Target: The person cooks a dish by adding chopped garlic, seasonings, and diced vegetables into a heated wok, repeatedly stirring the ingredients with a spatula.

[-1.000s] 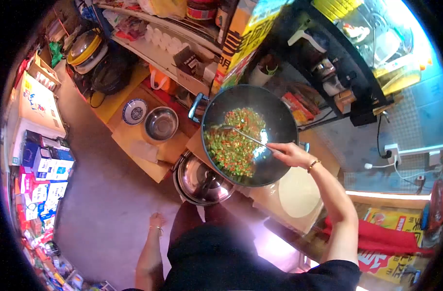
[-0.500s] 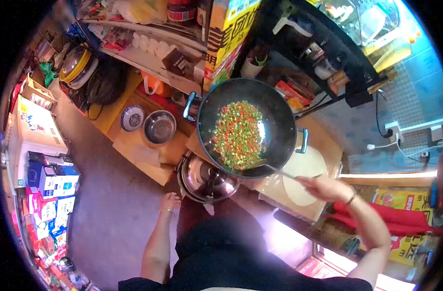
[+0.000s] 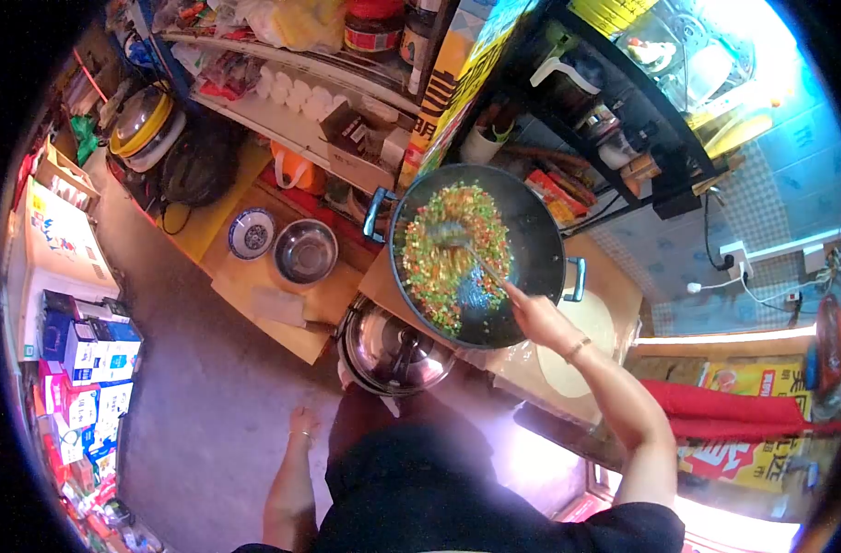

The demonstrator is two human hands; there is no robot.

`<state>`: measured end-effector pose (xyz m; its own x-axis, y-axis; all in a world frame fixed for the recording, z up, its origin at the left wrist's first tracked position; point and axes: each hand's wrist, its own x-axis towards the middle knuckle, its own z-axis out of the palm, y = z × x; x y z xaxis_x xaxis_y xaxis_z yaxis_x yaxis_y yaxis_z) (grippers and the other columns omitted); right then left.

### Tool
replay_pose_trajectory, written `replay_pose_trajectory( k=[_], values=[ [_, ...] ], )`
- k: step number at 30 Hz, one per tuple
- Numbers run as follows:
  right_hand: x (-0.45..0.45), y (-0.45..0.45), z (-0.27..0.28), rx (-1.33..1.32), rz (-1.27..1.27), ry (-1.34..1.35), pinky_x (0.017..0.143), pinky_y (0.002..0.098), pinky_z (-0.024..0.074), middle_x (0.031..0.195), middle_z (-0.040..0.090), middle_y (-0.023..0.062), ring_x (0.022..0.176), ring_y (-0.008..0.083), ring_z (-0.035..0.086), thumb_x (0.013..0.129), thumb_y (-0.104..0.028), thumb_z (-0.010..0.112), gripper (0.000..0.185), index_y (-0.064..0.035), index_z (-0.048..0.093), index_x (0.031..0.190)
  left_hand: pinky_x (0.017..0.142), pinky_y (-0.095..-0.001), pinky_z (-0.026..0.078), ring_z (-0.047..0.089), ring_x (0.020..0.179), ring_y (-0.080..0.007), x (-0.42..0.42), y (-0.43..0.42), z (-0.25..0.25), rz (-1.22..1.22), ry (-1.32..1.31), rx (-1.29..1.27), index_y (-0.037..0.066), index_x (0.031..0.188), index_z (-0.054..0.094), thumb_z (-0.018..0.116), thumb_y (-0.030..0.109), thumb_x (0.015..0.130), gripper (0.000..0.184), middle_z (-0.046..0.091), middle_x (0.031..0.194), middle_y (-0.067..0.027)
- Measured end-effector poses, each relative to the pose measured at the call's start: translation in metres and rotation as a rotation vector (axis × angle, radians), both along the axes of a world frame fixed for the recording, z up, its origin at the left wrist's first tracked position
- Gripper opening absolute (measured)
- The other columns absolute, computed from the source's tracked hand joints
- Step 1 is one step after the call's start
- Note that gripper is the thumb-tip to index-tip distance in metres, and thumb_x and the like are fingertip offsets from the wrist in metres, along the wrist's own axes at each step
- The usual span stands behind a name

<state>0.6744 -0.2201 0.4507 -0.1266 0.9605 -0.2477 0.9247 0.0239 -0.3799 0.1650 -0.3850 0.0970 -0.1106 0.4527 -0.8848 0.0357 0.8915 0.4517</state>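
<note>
A large black wok (image 3: 535, 235) with two side handles holds a chopped green and red vegetable mix (image 3: 429, 276). My right hand (image 3: 540, 318) is wrapped round the handle of a metal spatula (image 3: 487, 269), whose blade is blurred among the vegetables left of the wok's centre. That hand hovers over the wok's lower right rim. My left hand (image 3: 303, 421) hangs low beside my leg, away from the wok; its fingers are too blurred to make out. Below the wok is a shiny metal lid (image 3: 383, 346) on a round pot.
Left of the wok, a metal bowl (image 3: 306, 252) and a blue-and-white bowl (image 3: 252, 233) stand on a cardboard-covered surface. A pale round sheet (image 3: 577, 346) lies right of the wok. Behind are a black rack (image 3: 623, 101) and shelves with boxes. A red cloth (image 3: 724, 410) lies at the right.
My right hand has moved in from the lower right, and the spatula blade has gone from the wok's near side up and left into the mix. My left hand has dropped slightly.
</note>
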Motion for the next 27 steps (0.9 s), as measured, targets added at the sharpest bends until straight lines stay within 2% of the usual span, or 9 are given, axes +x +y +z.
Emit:
replay_pose_trajectory(
  k=[4, 6, 10, 13, 16, 19, 22, 24, 27],
  values=[
    [0.009, -0.056, 0.079, -0.246, 0.070, -0.022, 0.066, 0.0472, 0.0463, 0.079, 0.060, 0.0241, 0.071, 0.0396, 0.059, 0.085, -0.012, 0.049, 0.043, -0.0096, 0.044, 0.127, 0.047, -0.0296, 0.046, 0.055, 0.057, -0.0176, -0.019, -0.023, -0.067, -0.249, 0.036, 0.383, 0.006, 0.097, 0.053, 0.045, 0.021, 0.091, 0.018, 0.057, 0.070, -0.0073],
    [0.014, -0.079, 0.087, -0.243, 0.191, 0.013, 0.065, 0.0474, 0.0457, 0.079, 0.059, 0.0241, 0.069, 0.0394, 0.059, 0.085, -0.013, 0.050, 0.045, -0.0127, 0.043, 0.129, 0.047, -0.0294, 0.046, 0.057, 0.058, -0.0181, -0.010, -0.003, -0.034, 0.127, -0.034, -0.050, 0.006, 0.097, 0.053, 0.047, 0.024, 0.091, 0.020, 0.058, 0.071, -0.0080],
    [-0.009, -0.062, 0.052, -0.326, -0.009, -0.121, 0.064, 0.0477, 0.0455, 0.076, 0.059, 0.0254, 0.068, 0.0397, 0.059, 0.086, -0.017, 0.047, 0.041, -0.0132, 0.045, 0.127, 0.049, -0.0294, 0.048, 0.060, 0.062, -0.0185, -0.005, 0.021, -0.047, -0.092, -0.057, 0.101, 0.006, 0.096, 0.054, 0.048, 0.027, 0.090, 0.022, 0.061, 0.075, -0.0094],
    [-0.015, -0.019, 0.056, -0.225, -0.216, -0.029, 0.063, 0.0468, 0.0458, 0.079, 0.059, 0.0259, 0.072, 0.0402, 0.059, 0.085, -0.015, 0.046, 0.041, -0.0100, 0.045, 0.125, 0.049, -0.0289, 0.047, 0.060, 0.061, -0.0181, 0.025, 0.062, 0.011, 0.201, -0.182, 0.136, 0.007, 0.097, 0.055, 0.049, 0.027, 0.090, 0.023, 0.060, 0.075, -0.0086],
    [0.012, 0.012, 0.017, 0.081, -0.085, 0.028, 0.064, 0.0480, 0.0457, 0.079, 0.059, 0.0264, 0.073, 0.0422, 0.058, 0.084, -0.011, 0.046, 0.040, -0.0061, 0.045, 0.124, 0.050, -0.0285, 0.048, 0.060, 0.061, -0.0179, 0.036, 0.075, 0.044, 0.177, -0.233, 0.191, 0.007, 0.097, 0.055, 0.049, 0.027, 0.090, 0.022, 0.060, 0.076, -0.0081],
    [0.003, 0.013, -0.002, -0.066, -0.096, -0.175, 0.068, 0.0463, 0.0466, 0.081, 0.058, 0.0289, 0.078, 0.0425, 0.057, 0.085, -0.013, 0.048, 0.045, -0.0093, 0.041, 0.129, 0.050, -0.0291, 0.048, 0.060, 0.061, -0.0181, 0.033, 0.060, 0.042, 0.145, -0.147, 0.171, 0.007, 0.096, 0.055, 0.048, 0.026, 0.090, 0.021, 0.060, 0.077, -0.0079],
    [0.001, -0.026, 0.038, -0.178, -0.071, -0.138, 0.068, 0.0475, 0.0462, 0.083, 0.059, 0.0269, 0.077, 0.0421, 0.058, 0.084, -0.009, 0.047, 0.041, -0.0048, 0.045, 0.124, 0.048, -0.0293, 0.047, 0.059, 0.058, -0.0176, 0.014, 0.043, -0.012, 0.249, -0.379, 0.114, 0.006, 0.095, 0.054, 0.048, 0.025, 0.090, 0.021, 0.060, 0.075, -0.0079],
    [0.023, -0.057, 0.067, -0.179, 0.048, -0.020, 0.072, 0.0468, 0.0457, 0.087, 0.059, 0.0267, 0.080, 0.0406, 0.059, 0.084, -0.009, 0.048, 0.041, -0.0067, 0.046, 0.124, 0.046, -0.0292, 0.046, 0.057, 0.055, -0.0166, 0.014, 0.036, 0.008, 0.092, -0.039, 0.118, 0.007, 0.094, 0.055, 0.049, 0.027, 0.090, 0.021, 0.059, 0.072, -0.0071],
    [0.006, -0.078, 0.124, -0.389, -0.053, -0.080, 0.073, 0.0460, 0.0457, 0.089, 0.060, 0.0252, 0.082, 0.0401, 0.059, 0.083, -0.010, 0.049, 0.040, -0.0092, 0.049, 0.123, 0.046, -0.0291, 0.046, 0.056, 0.054, -0.0153, 0.010, 0.020, 0.021, 0.247, -0.035, 0.116, 0.007, 0.094, 0.055, 0.051, 0.029, 0.089, 0.023, 0.059, 0.070, -0.0067]
  ],
)
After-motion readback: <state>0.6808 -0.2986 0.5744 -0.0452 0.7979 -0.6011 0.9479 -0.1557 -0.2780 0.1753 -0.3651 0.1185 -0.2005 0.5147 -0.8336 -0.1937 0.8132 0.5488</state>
